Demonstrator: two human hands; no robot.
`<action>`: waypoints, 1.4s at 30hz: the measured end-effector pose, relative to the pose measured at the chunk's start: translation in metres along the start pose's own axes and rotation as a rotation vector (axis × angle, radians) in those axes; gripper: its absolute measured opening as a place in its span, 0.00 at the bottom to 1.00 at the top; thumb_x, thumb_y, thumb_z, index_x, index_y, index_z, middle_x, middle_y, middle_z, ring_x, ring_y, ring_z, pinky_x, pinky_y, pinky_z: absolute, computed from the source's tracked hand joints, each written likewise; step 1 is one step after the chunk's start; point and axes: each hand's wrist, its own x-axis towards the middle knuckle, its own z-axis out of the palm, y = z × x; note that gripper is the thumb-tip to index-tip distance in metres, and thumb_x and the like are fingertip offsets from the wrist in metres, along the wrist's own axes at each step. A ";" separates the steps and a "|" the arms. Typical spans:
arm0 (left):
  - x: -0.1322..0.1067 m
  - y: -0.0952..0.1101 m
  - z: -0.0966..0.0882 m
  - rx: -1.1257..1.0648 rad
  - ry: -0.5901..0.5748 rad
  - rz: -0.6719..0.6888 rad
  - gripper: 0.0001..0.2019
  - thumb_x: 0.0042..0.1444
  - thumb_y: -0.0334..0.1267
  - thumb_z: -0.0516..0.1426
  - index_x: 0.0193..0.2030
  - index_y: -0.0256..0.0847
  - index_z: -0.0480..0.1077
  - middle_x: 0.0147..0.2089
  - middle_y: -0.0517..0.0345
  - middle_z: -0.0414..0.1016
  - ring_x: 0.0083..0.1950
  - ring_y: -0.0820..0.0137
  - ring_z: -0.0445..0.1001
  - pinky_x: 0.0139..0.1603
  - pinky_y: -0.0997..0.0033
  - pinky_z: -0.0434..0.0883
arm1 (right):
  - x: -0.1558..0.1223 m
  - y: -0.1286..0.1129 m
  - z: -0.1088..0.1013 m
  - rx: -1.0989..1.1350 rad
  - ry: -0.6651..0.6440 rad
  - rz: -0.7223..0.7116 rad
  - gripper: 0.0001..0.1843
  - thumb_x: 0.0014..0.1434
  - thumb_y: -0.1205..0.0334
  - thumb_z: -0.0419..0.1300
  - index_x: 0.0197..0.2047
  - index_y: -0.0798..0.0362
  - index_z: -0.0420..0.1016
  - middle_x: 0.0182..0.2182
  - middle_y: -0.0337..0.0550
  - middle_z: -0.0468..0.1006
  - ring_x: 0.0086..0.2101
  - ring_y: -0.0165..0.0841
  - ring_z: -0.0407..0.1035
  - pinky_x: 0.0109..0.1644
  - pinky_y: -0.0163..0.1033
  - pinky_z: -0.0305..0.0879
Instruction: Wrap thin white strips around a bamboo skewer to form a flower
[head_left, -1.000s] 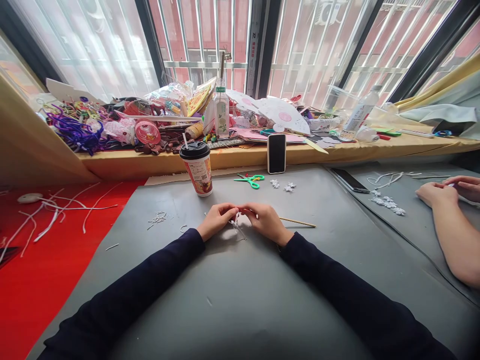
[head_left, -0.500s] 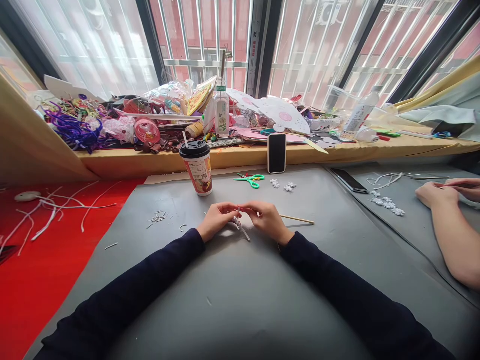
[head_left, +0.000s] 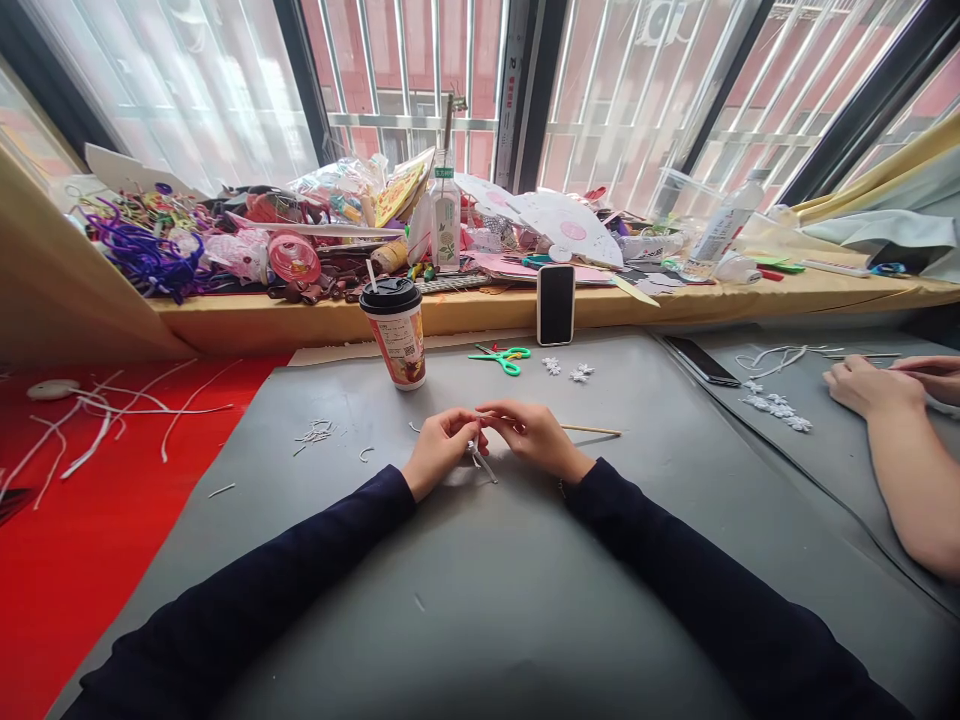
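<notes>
My left hand [head_left: 441, 448] and my right hand [head_left: 529, 438] meet above the grey mat, fingertips pinched together. Between them is a white cord [head_left: 486, 467], knotted or bunched near the fingers, with a loose end hanging toward me. Fingers cover part of the bunched section. A thin wooden stick [head_left: 592, 430] lies on the mat, partly behind my right hand. Beyond my hands are green-handled scissors [head_left: 510, 362] and two small white flower-like pieces, one of them a knotted piece [head_left: 581, 373]. Short cord scraps [head_left: 315, 432] lie in a pile to the left.
A lidded paper cup [head_left: 397, 340] with a straw and an upright phone [head_left: 555, 306] stand at the mat's back. Craft materials crowd the window ledge [head_left: 480, 318]. On the right, another person's hands [head_left: 874, 385] work near a flat phone [head_left: 701, 361] and white pieces [head_left: 778, 410].
My fingers have shifted slightly on the white cord, and my right fingers now reach further over the left fingertips. The other person's hand has moved a little to the left.
</notes>
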 end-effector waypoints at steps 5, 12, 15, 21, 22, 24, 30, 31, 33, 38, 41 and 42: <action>0.000 0.002 -0.001 -0.046 0.017 -0.077 0.08 0.50 0.39 0.53 0.32 0.36 0.67 0.22 0.59 0.70 0.25 0.72 0.71 0.30 0.72 0.65 | 0.000 -0.001 -0.001 -0.037 0.032 0.027 0.11 0.56 0.59 0.51 0.42 0.48 0.69 0.31 0.38 0.77 0.22 0.26 0.61 0.30 0.32 0.57; 0.000 0.002 0.000 -0.057 0.000 -0.093 0.09 0.49 0.41 0.53 0.31 0.36 0.67 0.21 0.60 0.70 0.22 0.71 0.71 0.27 0.72 0.65 | -0.001 -0.003 -0.005 -0.056 0.008 0.010 0.10 0.55 0.60 0.51 0.39 0.49 0.70 0.29 0.38 0.76 0.20 0.25 0.58 0.28 0.31 0.55; 0.001 0.001 -0.001 -0.053 0.009 -0.095 0.10 0.50 0.42 0.53 0.31 0.36 0.67 0.20 0.60 0.69 0.21 0.71 0.71 0.26 0.72 0.65 | -0.001 -0.004 -0.007 -0.079 0.003 -0.004 0.10 0.55 0.61 0.51 0.38 0.49 0.71 0.28 0.37 0.76 0.20 0.24 0.58 0.27 0.31 0.54; 0.002 -0.002 -0.001 -0.045 -0.006 -0.101 0.09 0.50 0.42 0.53 0.29 0.36 0.66 0.20 0.60 0.70 0.23 0.71 0.71 0.27 0.72 0.66 | -0.001 -0.002 -0.004 -0.154 0.002 -0.007 0.12 0.57 0.60 0.50 0.41 0.48 0.70 0.30 0.38 0.77 0.20 0.25 0.60 0.28 0.31 0.54; 0.002 -0.003 -0.001 -0.040 -0.008 -0.099 0.09 0.50 0.42 0.53 0.29 0.37 0.66 0.20 0.59 0.70 0.23 0.71 0.71 0.28 0.72 0.66 | -0.001 -0.001 -0.004 -0.166 0.007 -0.005 0.12 0.57 0.60 0.50 0.42 0.47 0.70 0.31 0.38 0.77 0.21 0.26 0.61 0.29 0.31 0.54; 0.002 -0.003 -0.001 -0.030 -0.006 -0.093 0.10 0.50 0.42 0.53 0.29 0.37 0.66 0.21 0.59 0.70 0.24 0.71 0.71 0.28 0.72 0.67 | -0.002 -0.001 -0.002 -0.187 0.013 -0.011 0.12 0.57 0.60 0.50 0.43 0.47 0.70 0.31 0.38 0.77 0.22 0.26 0.62 0.29 0.31 0.55; 0.002 -0.004 -0.001 -0.024 -0.009 -0.072 0.09 0.50 0.41 0.54 0.29 0.36 0.66 0.22 0.59 0.70 0.24 0.71 0.72 0.28 0.73 0.66 | -0.002 -0.001 -0.002 -0.190 0.014 -0.071 0.12 0.58 0.61 0.49 0.40 0.47 0.72 0.29 0.37 0.76 0.23 0.25 0.63 0.29 0.30 0.54; 0.002 -0.004 -0.001 -0.024 0.001 -0.067 0.09 0.50 0.41 0.54 0.30 0.36 0.67 0.23 0.59 0.71 0.26 0.71 0.72 0.29 0.72 0.67 | -0.002 0.000 -0.002 -0.180 0.017 -0.079 0.12 0.58 0.62 0.49 0.41 0.48 0.72 0.30 0.37 0.76 0.23 0.25 0.63 0.29 0.30 0.54; 0.002 -0.003 -0.002 -0.036 0.030 -0.063 0.09 0.49 0.40 0.55 0.34 0.36 0.67 0.28 0.56 0.73 0.29 0.70 0.74 0.32 0.71 0.68 | -0.001 0.002 -0.002 -0.158 0.023 -0.091 0.12 0.58 0.62 0.50 0.42 0.48 0.72 0.30 0.37 0.77 0.22 0.24 0.62 0.29 0.30 0.54; 0.002 -0.001 -0.003 -0.064 0.049 -0.065 0.12 0.46 0.40 0.58 0.36 0.35 0.68 0.34 0.52 0.75 0.32 0.68 0.74 0.37 0.66 0.69 | -0.001 0.006 -0.001 -0.162 0.048 -0.117 0.12 0.57 0.64 0.51 0.42 0.48 0.72 0.28 0.36 0.77 0.22 0.24 0.62 0.29 0.30 0.55; 0.002 -0.002 -0.004 -0.081 0.049 -0.064 0.11 0.45 0.39 0.58 0.34 0.35 0.69 0.32 0.53 0.75 0.32 0.67 0.74 0.37 0.66 0.68 | -0.001 0.008 -0.002 -0.191 0.060 -0.153 0.12 0.57 0.65 0.51 0.42 0.48 0.72 0.31 0.36 0.77 0.25 0.25 0.65 0.30 0.30 0.57; 0.002 -0.002 -0.004 -0.090 0.052 -0.067 0.11 0.45 0.39 0.59 0.34 0.35 0.69 0.31 0.53 0.75 0.32 0.67 0.74 0.37 0.67 0.68 | -0.001 0.008 -0.001 -0.202 0.061 -0.169 0.12 0.58 0.65 0.51 0.42 0.47 0.72 0.32 0.36 0.77 0.27 0.25 0.67 0.31 0.30 0.57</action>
